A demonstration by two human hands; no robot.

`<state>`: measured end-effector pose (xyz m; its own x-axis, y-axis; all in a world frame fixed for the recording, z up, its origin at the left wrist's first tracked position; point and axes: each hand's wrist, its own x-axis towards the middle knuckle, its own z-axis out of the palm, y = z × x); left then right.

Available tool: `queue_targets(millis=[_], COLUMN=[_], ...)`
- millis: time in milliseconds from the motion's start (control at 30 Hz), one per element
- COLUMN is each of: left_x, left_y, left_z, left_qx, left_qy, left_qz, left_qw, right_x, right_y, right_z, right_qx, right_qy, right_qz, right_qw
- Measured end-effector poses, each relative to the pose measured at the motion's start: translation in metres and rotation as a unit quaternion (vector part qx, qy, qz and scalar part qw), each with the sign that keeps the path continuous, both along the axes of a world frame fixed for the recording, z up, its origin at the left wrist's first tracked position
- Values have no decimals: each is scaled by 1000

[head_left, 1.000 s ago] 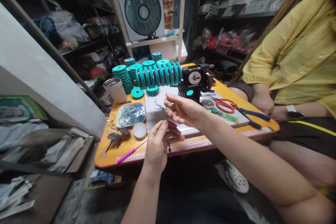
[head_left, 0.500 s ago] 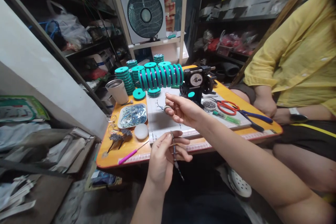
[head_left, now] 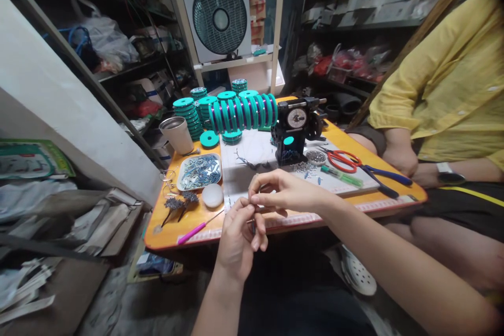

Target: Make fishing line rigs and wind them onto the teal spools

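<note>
Dark strand [head_left: 253,227], seemingly near-vertical, end downward

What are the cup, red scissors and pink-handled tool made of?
The cup may be metal with matte, pale paint: its inside looks steely. The red scissors seem to have smooth plastic grips, evenly coloured. The pink-handled tool looks plastic at its bright grip, metal along its thin grey shaft.
</note>
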<state>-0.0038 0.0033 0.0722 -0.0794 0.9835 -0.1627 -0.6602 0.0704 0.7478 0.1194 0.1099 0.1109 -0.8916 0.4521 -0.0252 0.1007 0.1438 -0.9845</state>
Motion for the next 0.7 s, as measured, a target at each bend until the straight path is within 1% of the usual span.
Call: queue_targets(millis=[100, 300, 367, 400, 467, 533, 600, 633, 700], left_x=[0, 1, 1, 1, 2, 2, 3, 3, 4], left_y=[2, 3, 2, 1, -1, -5, -9, -11, -14], left_z=[0, 1, 2, 2, 1, -2, -7, -9, -13], left_qx=[3, 2, 6, 10, 17, 25, 32, 32, 24], left_qy=[-12, -13, -2, 6, 26, 45, 61, 73, 104], left_qz=[-7, -13, -9, -5, 7, 27, 49, 63, 89], left_qw=[1000, 1000, 1000, 1000, 1000, 998, 996, 995, 990], right_x=[-1, -3, -3, -3, -4, -9, -17, -22, -36], right_y=[-4, -8, -8, -7, -3, 4, 14, 20, 32], right_z=[-2, -14, -15, -14, -10, -6, -2, -1, 0], right_qx=[-15, -117, -129, -123, -94, -58, -34, -27, -25], right_qy=[14, 63, 69, 62, 55, 85, 137, 155, 161], right_qz=[15, 44, 40, 29, -27, -118, -198, -221, -229], right_qw=[1000, 990, 988, 990, 994, 988, 970, 962, 960])
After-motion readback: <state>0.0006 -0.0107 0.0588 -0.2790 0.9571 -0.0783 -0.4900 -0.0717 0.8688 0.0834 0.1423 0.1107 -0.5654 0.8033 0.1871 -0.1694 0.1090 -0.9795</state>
